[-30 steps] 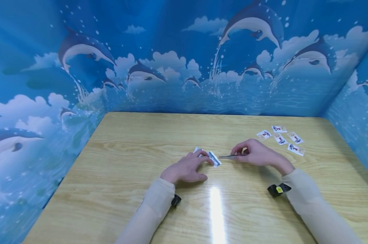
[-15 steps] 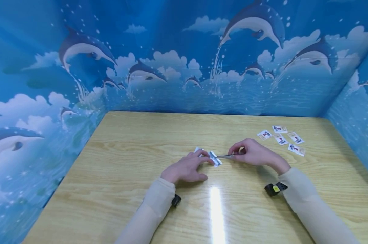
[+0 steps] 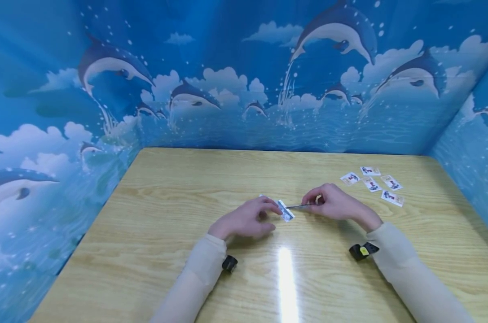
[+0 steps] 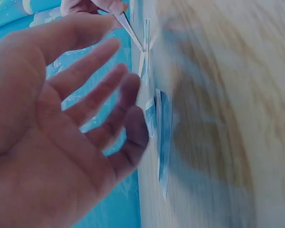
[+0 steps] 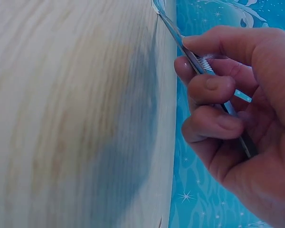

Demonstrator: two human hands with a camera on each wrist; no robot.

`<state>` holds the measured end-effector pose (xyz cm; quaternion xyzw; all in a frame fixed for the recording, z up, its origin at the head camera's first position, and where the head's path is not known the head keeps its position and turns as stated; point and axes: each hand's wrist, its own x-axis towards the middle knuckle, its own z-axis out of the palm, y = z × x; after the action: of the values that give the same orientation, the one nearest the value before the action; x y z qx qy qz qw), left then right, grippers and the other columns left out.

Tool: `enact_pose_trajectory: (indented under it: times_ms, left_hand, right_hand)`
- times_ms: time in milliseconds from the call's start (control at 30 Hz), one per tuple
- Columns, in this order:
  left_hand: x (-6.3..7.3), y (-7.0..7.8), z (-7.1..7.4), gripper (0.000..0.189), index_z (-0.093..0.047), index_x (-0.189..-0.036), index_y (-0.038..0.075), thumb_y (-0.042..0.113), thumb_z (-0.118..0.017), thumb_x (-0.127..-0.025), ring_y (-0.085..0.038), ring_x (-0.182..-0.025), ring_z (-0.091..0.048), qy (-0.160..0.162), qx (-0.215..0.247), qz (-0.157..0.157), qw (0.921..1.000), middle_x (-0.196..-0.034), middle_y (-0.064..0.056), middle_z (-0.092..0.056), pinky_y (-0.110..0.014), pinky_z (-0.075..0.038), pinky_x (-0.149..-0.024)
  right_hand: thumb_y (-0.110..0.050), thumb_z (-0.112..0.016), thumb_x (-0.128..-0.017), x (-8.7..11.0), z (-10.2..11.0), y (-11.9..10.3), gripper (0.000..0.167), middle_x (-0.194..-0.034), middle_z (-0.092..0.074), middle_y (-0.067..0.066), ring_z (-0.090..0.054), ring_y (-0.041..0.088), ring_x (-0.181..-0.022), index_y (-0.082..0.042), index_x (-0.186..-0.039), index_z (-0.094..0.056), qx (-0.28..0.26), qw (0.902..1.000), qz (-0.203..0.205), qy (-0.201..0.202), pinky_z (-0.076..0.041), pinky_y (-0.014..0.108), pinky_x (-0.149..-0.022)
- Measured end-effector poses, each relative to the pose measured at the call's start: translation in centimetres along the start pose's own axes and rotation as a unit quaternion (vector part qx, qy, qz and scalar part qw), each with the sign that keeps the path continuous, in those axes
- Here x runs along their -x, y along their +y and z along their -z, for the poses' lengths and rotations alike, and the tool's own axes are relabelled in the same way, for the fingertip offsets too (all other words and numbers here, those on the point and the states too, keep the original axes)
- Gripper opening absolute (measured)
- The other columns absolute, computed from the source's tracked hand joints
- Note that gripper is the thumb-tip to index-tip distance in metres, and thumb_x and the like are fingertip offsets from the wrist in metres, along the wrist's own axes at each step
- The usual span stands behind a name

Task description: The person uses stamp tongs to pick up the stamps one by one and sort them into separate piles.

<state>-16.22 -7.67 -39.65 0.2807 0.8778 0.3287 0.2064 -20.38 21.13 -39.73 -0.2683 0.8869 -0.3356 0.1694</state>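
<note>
My right hand (image 3: pixel 336 204) pinches a pair of metal tweezers (image 5: pixel 195 61) between thumb and fingers. The tweezers' tips reach the right edge of a small white card (image 3: pixel 286 212) with a dark band, and in the left wrist view they meet this card (image 4: pixel 146 52) close over the table. My left hand (image 3: pixel 249 217) is beside the card's left side, fingers spread and loosely bent, holding nothing. Behind its fingers, other small cards (image 4: pixel 165 142) lie on the table, mostly hidden in the head view.
Several small picture cards (image 3: pixel 371 184) lie face up at the back right of the wood-grain table (image 3: pixel 179 188). A blue dolphin-print backdrop (image 3: pixel 227 89) rises behind the table and along both sides. A bright light reflection crosses the tabletop in front of the hands.
The right hand has moved left, bringing the tweezers' tips onto the card. The left hand has lifted and drawn slightly back from the cards, its fingers coming off them.
</note>
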Motion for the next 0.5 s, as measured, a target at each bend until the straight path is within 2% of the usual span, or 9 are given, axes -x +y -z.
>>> enact_pose_trajectory:
  times_ms: [200, 333, 500]
  left_hand:
    - [0.7, -0.4, 0.5, 0.032, -0.067, -0.13, 0.022, 0.022, -0.067, -0.098, -0.016, -0.11, -0.06, 0.037, 0.038, 0.006, 0.9986, -0.132, 0.001, -0.062, -0.036, -0.051, -0.097]
    - [1.8, -1.0, 1.1, 0.031, -0.068, -0.128, 0.02, 0.021, -0.067, -0.097, -0.015, -0.106, -0.061, 0.061, 0.035, 0.026, 0.9972, -0.126, -0.001, -0.063, -0.036, -0.052, -0.093]
    - [3.6, -2.3, 1.8, 0.029, -0.07, -0.124, 0.021, 0.02, -0.069, -0.095, -0.015, -0.107, -0.061, 0.087, 0.022, 0.053, 0.9946, -0.124, 0.001, -0.064, -0.038, -0.052, -0.094]
  right_hand:
    - [-0.008, -0.071, -0.092, 0.5, 0.0, 0.1, 0.011, -0.084, -0.072, 0.001, -0.046, 0.007, -0.06, -0.012, -0.1, -0.078, 0.005, 0.9999, 0.002, 0.009, -0.04, 0.023, -0.056]
    - [-0.009, -0.071, -0.093, 0.9, 0.1, 0.4, 0.012, -0.088, -0.072, 0.0, -0.047, 0.009, -0.064, -0.012, -0.102, -0.078, 0.003, 0.9999, -0.001, 0.013, -0.04, 0.024, -0.057]
    - [-0.011, -0.072, -0.093, 1.4, 0.1, 0.7, 0.013, -0.094, -0.073, 0.001, -0.048, 0.009, -0.066, -0.011, -0.105, -0.077, 0.003, 0.9997, -0.006, 0.025, -0.042, 0.025, -0.058]
